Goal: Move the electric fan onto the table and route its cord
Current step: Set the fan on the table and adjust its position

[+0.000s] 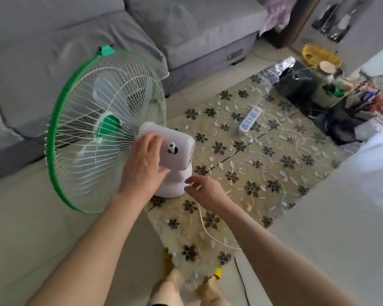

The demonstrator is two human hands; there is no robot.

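The electric fan has a green-rimmed white wire cage, pale blades with a green hub, and a white motor housing. It stands at the near left edge of the table, which has a flowered cover, with its cage overhanging toward the sofa. My left hand lies on the back of the motor housing, fingers spread over it. Beside the fan's white neck, my right hand hovers with fingers loosely curled and apart, holding nothing. A thin pale cord trails across the table toward me.
A white power strip lies mid-table. Dark bags and clutter crowd the table's far right. A grey sofa runs along the left and back. My feet stand on the pale floor below.
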